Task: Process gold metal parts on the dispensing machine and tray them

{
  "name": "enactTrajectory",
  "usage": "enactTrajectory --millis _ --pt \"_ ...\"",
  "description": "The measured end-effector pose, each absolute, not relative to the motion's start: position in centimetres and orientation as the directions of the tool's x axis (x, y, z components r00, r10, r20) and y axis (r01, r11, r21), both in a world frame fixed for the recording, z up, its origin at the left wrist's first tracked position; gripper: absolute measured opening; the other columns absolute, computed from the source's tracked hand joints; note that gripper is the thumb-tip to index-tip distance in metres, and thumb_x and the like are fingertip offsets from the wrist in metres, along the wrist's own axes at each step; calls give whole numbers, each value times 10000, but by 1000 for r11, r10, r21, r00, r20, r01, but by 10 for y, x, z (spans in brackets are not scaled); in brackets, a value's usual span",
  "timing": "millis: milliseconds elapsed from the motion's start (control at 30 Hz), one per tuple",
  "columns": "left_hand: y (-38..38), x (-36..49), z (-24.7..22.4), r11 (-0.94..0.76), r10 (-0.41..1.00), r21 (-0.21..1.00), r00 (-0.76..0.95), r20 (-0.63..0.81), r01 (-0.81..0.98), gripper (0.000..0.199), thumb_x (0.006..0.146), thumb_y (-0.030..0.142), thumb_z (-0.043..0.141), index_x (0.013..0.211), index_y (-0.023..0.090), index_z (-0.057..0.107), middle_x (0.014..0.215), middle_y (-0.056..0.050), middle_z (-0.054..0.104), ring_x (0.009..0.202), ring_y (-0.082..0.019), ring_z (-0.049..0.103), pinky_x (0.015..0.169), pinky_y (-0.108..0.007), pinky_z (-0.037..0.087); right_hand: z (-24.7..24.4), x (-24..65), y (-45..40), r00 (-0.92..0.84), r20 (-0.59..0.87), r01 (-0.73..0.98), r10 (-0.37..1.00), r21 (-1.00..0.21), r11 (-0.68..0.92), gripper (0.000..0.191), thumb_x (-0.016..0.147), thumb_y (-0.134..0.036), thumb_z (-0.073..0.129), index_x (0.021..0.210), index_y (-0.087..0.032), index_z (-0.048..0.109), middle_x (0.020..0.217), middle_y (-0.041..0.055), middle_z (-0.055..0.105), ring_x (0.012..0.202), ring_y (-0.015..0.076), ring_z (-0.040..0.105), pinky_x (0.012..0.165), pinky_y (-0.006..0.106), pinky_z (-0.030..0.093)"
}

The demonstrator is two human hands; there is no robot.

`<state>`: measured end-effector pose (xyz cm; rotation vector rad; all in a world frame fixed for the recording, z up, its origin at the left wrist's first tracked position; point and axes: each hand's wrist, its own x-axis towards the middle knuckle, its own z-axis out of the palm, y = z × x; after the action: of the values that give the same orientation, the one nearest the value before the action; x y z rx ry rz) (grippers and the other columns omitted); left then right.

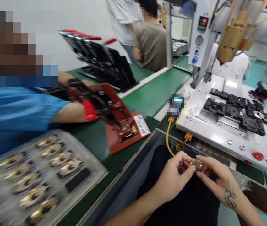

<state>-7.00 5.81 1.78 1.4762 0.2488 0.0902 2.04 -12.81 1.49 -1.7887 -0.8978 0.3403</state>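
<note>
A small round gold-rimmed part is held between both hands above the lap. My left hand pinches its left side, thumb on the near edge and fingers curled behind. At its right side, the thumb and fingers of my right hand grip the rim. Dark clothing lies below the hands. Beyond them stands a white machine platform carrying several black fixture blocks.
At the left, a clear tray holds several gold round parts. A person in a blue sleeve works beside a red-brown clamp fixture. A yellow cable hangs near the platform, which has a red button. Two more people stand behind.
</note>
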Motion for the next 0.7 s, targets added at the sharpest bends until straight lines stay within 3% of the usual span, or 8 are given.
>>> enactTrajectory --millis 100,233,333,400,500,567,633,700 --pt "58 -80 18 57 275 996 958 -84 70 126 931 292 699 937 183 637 852 -29 720 757 -157 632 718 -277 494 11 27 -118 508 326 631 797 -770 -88 532 974 -227 778 1465 -404 673 1122 53 776 762 168 728 669 273 627" --pt "71 -100 27 -56 357 998 934 -12 34 116 913 264 738 976 185 681 860 -22 727 756 -160 634 705 -277 499 3 27 -94 461 436 656 773 -754 34 537 968 -243 786 1473 -392 684 1168 75 787 764 188 737 688 309 639" --pt "102 -115 61 -318 439 944 867 234 -94 184 923 310 813 1058 201 751 955 -50 768 834 -188 683 766 -299 538 5 34 -76 406 460 657 789 -747 97 559 948 -235 800 1476 -378 683 1074 64 783 670 171 707 630 306 632" --pt "134 -120 94 -598 507 778 658 556 -196 106 995 298 748 1046 205 754 968 -56 774 886 -192 697 847 -317 544 11 41 -63 344 460 671 819 -730 128 569 946 -225 797 1483 -366 669 988 45 768 684 178 716 616 295 632" --pt "188 -114 131 -901 335 396 299 894 -175 139 1053 234 616 972 189 719 935 -53 762 918 -194 689 899 -343 523 24 49 -44 321 428 659 845 -741 124 484 975 -275 766 1450 -310 684 908 32 747 723 185 725 637 288 641" --pt "217 -105 138 -956 211 266 337 918 -125 255 1074 252 556 861 199 686 824 -28 717 829 -182 646 837 -336 504 30 51 -35 364 393 627 845 -774 89 429 987 -341 743 1403 -241 712 902 50 758 720 188 726 643 296 647" --pt "236 -95 134 -975 89 168 435 896 -147 431 1060 278 562 633 229 525 622 19 556 655 -165 519 719 -333 449 31 53 -29 406 365 597 838 -800 60 442 978 -399 736 1363 -182 731 903 71 772 723 198 730 647 308 651" --pt "244 -88 134 -973 28 130 464 885 -190 511 1039 283 581 572 243 378 555 48 416 583 -155 410 658 -340 394 29 55 -25 436 339 572 833 -819 34 487 962 -448 740 1347 -149 736 910 82 778 742 209 736 669 320 654"
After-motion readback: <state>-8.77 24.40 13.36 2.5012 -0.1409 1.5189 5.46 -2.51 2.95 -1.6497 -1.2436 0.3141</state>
